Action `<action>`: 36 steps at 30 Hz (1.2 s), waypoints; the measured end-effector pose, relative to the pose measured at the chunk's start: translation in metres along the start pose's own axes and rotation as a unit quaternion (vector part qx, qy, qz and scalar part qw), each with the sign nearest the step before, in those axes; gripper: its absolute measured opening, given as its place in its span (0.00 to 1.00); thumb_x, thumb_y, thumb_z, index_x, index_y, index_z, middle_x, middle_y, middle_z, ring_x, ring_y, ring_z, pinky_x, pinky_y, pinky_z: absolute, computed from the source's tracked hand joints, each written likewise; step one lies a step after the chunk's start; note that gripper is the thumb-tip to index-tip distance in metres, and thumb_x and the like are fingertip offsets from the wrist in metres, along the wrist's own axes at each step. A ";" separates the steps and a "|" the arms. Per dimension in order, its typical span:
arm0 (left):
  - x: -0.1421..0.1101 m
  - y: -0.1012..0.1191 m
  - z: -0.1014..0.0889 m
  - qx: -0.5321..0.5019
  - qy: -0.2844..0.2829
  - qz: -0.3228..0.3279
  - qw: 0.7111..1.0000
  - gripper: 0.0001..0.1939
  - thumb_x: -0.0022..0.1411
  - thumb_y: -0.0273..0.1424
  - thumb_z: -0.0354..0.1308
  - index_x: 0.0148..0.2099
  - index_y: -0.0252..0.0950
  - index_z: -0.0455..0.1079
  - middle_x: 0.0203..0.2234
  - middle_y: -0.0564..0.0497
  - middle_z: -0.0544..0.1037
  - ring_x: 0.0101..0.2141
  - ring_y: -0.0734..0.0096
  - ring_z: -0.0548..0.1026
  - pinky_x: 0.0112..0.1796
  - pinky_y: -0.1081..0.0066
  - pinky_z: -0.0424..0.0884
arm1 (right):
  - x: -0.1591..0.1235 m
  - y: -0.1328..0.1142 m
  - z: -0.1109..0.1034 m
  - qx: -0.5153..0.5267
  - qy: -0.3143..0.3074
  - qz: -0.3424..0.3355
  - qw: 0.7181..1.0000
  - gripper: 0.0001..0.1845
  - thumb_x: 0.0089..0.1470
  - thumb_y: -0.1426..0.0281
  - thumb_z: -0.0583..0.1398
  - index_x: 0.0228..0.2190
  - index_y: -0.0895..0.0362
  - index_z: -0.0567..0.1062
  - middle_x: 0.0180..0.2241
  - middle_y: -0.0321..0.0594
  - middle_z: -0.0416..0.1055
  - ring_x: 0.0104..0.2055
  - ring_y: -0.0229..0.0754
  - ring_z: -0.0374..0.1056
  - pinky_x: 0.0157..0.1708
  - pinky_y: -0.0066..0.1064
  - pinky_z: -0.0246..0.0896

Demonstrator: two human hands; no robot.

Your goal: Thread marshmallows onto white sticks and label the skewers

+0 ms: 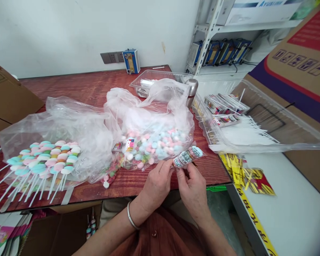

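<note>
View: looking down from head height at a red wood-grain worktop [96, 89] set against a white wall.
Left hand [157, 183]: near the front edge of the worktop, a metal bangle on the wrist; fingertips pinch the lower end of a printed wrapper.
Right hand [193, 188]: just beside the left hand, nearly touching it; thumb and fingers grip the same wrapper from the other side.
Printed wrapper [188, 156]: a small clear sleeve with colourful print, held between both hands above the front edge of the worktop, tilted up to the right; a round pale blue candy shows at its upper tip.
Bag of loose candies [154, 131]: a crumpled clear plastic bag just behind the hands, holding pink, blue and white round candies; a few lie spilled on the worktop at its front left.
Candy sticks [46, 160]: a fan of white sticks threaded with pastel round candies, lying on clear plastic sheet at the left, stick ends pointing toward the front edge.
Clear tray [256, 131]: a shallow transparent tray to the right of the bag, overhanging the worktop, holding a bundle of bare white sticks and stacks of printed wrappers.
Clear box [149, 80]: a small transparent container behind the bag, with a metal cylinder standing beside it.
Yellow strips [240, 170]: printed yellow pieces lying on a white surface right of the hands, below the tray.
Surroundings: cardboard boxes at far left and far right; a metal shelf in the upper right corner; a small blue device by the wall sockets.
</note>
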State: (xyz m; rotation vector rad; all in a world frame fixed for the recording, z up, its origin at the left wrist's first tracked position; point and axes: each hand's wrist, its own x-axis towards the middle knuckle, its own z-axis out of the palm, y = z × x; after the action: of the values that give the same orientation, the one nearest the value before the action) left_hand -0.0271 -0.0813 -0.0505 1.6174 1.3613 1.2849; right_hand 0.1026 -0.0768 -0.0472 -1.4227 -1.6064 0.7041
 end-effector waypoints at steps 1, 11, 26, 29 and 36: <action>0.000 -0.001 -0.002 0.038 0.003 0.036 0.999 0.13 0.67 0.29 0.51 0.49 0.37 0.74 0.38 0.44 0.77 0.40 0.64 0.73 0.44 0.66 0.68 | -0.001 0.000 0.000 0.004 -0.002 -0.004 1.000 0.07 0.60 0.67 0.55 0.33 0.56 0.72 0.32 0.40 0.75 0.33 0.43 0.70 0.34 0.32 0.61; 0.007 -0.003 0.000 -0.221 -0.087 -0.132 0.963 0.14 0.67 0.37 0.54 0.46 0.36 0.77 0.21 0.54 0.71 0.23 0.73 0.70 0.28 0.74 0.68 | -0.001 -0.005 0.002 0.071 -0.028 0.000 0.997 0.09 0.63 0.67 0.55 0.32 0.56 0.71 0.27 0.36 0.70 0.28 0.39 0.67 0.30 0.28 0.61; 0.007 0.021 -0.048 0.121 -0.173 0.104 0.972 0.20 0.66 0.23 0.50 0.55 0.45 0.75 0.69 0.47 0.52 0.67 0.54 0.51 0.64 0.49 0.49 | -0.007 -0.029 -0.035 -0.001 -0.124 -0.187 0.975 0.09 0.61 0.75 0.55 0.29 0.55 0.69 0.26 0.35 0.68 0.27 0.36 0.64 0.28 0.26 0.58; 0.007 0.025 -0.048 0.050 -0.211 0.090 0.972 0.22 0.64 0.21 0.50 0.52 0.47 0.77 0.71 0.57 0.44 0.69 0.53 0.43 0.66 0.48 0.41 | -0.007 -0.019 -0.034 0.102 -0.140 -0.037 0.984 0.10 0.61 0.69 0.56 0.27 0.55 0.70 0.24 0.34 0.67 0.25 0.37 0.63 0.24 0.26 0.58; 0.002 0.023 -0.048 -0.210 -0.163 -0.077 0.961 0.16 0.61 0.33 0.52 0.46 0.41 0.80 0.60 0.46 0.69 0.64 0.48 0.60 0.62 0.48 0.52 | -0.001 -0.008 -0.037 0.137 -0.251 0.015 0.958 0.16 0.54 0.58 0.63 0.21 0.53 0.71 0.20 0.35 0.67 0.22 0.40 0.63 0.20 0.27 0.62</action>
State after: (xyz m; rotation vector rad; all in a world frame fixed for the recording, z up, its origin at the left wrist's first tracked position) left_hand -0.0650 -0.0897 -0.0140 1.3265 0.9182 1.0683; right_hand 0.1311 -0.0835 -0.0233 -1.1196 -1.7753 1.3329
